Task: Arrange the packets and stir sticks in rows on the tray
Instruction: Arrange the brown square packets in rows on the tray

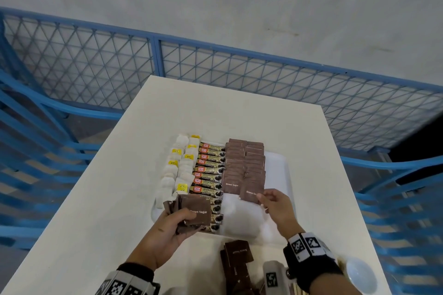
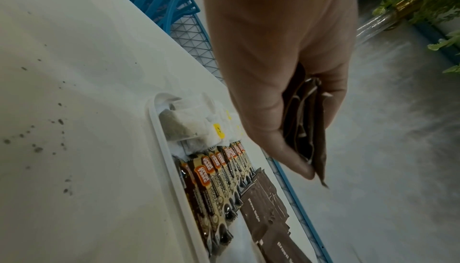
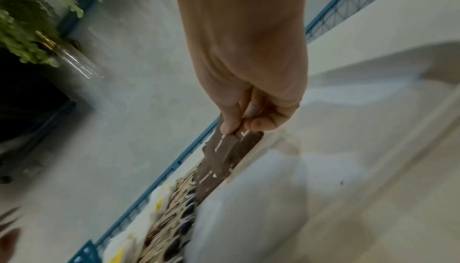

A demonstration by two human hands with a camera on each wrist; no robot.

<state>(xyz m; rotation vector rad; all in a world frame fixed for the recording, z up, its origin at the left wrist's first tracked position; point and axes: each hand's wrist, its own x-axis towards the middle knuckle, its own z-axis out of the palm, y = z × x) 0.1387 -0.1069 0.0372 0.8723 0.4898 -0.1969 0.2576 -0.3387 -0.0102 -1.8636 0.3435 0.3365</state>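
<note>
A white tray (image 1: 279, 165) on the table holds rows of tea bags (image 1: 178, 167), coffee granule sticks (image 1: 209, 170) and brown sugar packets (image 1: 242, 163). My left hand (image 1: 167, 225) hovers over the tray's near left corner and grips a stack of brown sugar packets (image 1: 197, 211), seen edge-on as a stack (image 2: 311, 129) in the left wrist view. My right hand (image 1: 275, 206) pinches one brown sugar packet (image 1: 250, 193) at the near end of the right brown row; the right wrist view shows this packet (image 3: 224, 149) between thumb and fingers. No stir sticks are plainly visible.
A loose pile of brown sugar packets (image 1: 236, 261) lies on the table near me, beside a white bowl (image 1: 362, 273) at the near right. A blue mesh fence (image 1: 215, 67) surrounds the table (image 1: 107, 187). The tray's right part (image 1: 275, 199) is bare.
</note>
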